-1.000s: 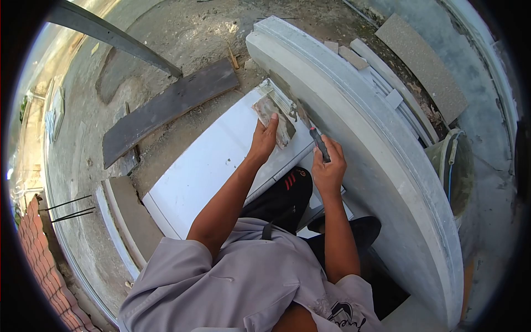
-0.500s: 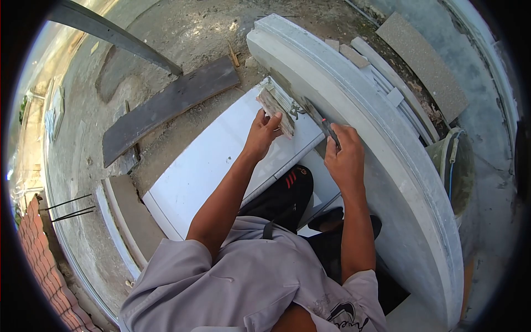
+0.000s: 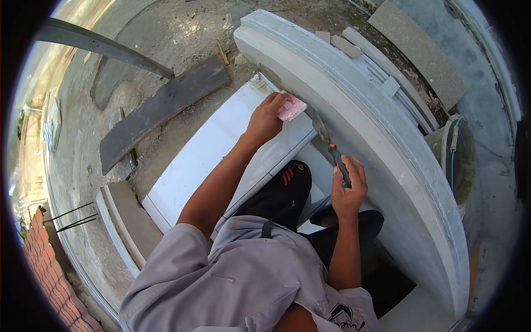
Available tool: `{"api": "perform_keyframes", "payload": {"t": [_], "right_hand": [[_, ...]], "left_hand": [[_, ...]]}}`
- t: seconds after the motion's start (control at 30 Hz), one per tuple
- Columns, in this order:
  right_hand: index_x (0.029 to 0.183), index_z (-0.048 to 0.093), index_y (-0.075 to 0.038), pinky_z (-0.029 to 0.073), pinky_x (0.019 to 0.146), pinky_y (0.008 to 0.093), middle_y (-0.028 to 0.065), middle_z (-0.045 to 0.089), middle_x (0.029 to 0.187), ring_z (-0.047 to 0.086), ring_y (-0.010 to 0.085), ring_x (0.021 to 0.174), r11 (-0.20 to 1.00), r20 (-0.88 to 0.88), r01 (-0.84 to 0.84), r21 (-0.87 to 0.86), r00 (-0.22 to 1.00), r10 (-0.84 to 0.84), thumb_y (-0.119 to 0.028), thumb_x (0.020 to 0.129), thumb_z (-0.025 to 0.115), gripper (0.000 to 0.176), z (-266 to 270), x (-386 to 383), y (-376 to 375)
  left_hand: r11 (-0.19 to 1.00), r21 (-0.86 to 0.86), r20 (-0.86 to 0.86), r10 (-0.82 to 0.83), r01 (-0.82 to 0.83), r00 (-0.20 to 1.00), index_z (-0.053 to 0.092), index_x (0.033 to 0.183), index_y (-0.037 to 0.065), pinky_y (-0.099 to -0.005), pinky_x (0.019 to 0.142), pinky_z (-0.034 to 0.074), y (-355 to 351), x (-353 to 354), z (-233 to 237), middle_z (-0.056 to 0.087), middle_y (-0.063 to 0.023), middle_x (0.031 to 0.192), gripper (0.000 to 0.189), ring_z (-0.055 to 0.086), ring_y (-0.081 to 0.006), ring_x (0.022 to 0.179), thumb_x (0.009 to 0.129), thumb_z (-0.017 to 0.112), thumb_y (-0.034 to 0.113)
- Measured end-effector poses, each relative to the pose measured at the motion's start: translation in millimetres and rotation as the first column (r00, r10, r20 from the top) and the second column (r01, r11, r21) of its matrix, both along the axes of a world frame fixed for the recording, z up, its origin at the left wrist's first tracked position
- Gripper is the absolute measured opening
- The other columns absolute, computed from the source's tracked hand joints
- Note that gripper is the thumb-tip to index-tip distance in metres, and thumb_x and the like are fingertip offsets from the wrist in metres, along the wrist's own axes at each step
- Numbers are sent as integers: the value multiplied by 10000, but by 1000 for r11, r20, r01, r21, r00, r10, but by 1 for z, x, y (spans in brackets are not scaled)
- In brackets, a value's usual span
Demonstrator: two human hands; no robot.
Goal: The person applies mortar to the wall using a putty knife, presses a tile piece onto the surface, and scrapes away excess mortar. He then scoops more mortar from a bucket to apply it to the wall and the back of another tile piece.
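Observation:
My left hand (image 3: 266,119) grips a small block (image 3: 292,108) with a pink and white face, held over the far right end of a white tiled surface (image 3: 204,144). In my right hand (image 3: 349,185) is a putty knife (image 3: 331,145) with a black and red handle. Its metal blade points up and left and lies close to the block's right side; whether they touch I cannot tell. Beyond the blade runs the curved grey wall (image 3: 354,105). My left fingers cover part of the block.
A dark plank (image 3: 166,110) lies on rough ground left of the white surface, near a metal post (image 3: 110,47). Behind the curved wall are stacked strips (image 3: 381,72), a speckled slab (image 3: 417,52) and a bucket (image 3: 462,160). Thin rods (image 3: 77,223) stick out at the left.
My left hand has turned the block, so its pink face now shows. My right hand has moved down slightly with the putty knife, and more of the handle is visible.

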State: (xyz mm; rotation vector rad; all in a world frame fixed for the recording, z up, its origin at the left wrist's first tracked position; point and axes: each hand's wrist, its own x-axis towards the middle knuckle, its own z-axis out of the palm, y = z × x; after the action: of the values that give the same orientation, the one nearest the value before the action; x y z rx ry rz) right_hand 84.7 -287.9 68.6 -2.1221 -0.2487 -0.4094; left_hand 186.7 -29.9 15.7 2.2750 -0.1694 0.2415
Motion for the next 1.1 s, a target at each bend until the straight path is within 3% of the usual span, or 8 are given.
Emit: {"api": "perform_keyframes", "payload": {"t": [0.13,0.23,0.37,0.57,0.77,0.9,1.0,1.1], "right_hand": [[1161,652,58,532,883,384,202,653,1124,662,312,1020,999,2,51,4,999,-51,82,844,662,318,-1,-16,-10],[1157,653,64,529,894,384,208,653,1133,661,311,1026,989,-33,116,95,993,-113,81,848,661,310,2,-29,-18],[1162,652,61,530,893,382,212,652,1139,661,317,1032,977,-73,180,112,982,-172,81,848,662,315,1,-41,-32],[1171,647,63,529,897,387,215,652,1150,661,327,1037,984,-60,148,101,988,-143,71,847,669,325,6,-51,-41],[1169,644,68,527,902,395,215,653,1153,656,321,1042,982,-53,144,120,989,-139,65,853,669,317,6,-52,-39],[1170,642,68,539,881,380,217,651,1153,654,299,1045,974,-43,160,161,987,-155,71,860,663,312,9,-49,-38],[1176,639,67,546,862,366,218,648,1154,653,290,1042,959,-66,155,239,988,-143,79,859,660,318,19,-47,-35],[1183,635,64,548,854,358,216,643,1161,652,287,1038,964,-59,138,226,990,-128,84,858,660,327,18,-45,-35]], "left_hand": [[957,289,2,-40,38,999,573,1229,15,-440,998,467,-7,3,-17,616,-189,1228,623,561,-397,1174,618,631,-94],[931,339,-25,-131,132,991,569,1235,5,-439,1012,454,-22,-7,-22,614,-193,1248,624,559,-396,1178,620,646,-71],[951,191,-10,-244,241,970,565,1207,11,-446,1009,450,-39,-20,-21,599,-200,1253,518,549,-399,1162,701,673,-14],[958,256,48,119,-127,992,563,1190,35,-457,1008,436,2,0,-5,595,-202,1215,542,529,-413,1172,667,659,-75],[936,351,87,-31,-2,996,587,1094,2,-452,972,434,-32,5,-29,600,-205,1136,449,529,-397,1118,652,627,-60],[941,252,72,-252,227,965,568,1157,7,-452,993,444,-59,-26,-32,597,-203,1188,522,525,-399,1155,643,651,-39],[965,114,17,-238,234,971,561,1184,8,-461,987,452,-49,-29,-18,590,-205,1241,547,531,-408,1173,652,681,-28],[990,137,44,8,-14,999,560,1195,22,-466,976,452,-16,-12,0,597,-203,1235,579,537,-416,1168,643,729,-28]]}}
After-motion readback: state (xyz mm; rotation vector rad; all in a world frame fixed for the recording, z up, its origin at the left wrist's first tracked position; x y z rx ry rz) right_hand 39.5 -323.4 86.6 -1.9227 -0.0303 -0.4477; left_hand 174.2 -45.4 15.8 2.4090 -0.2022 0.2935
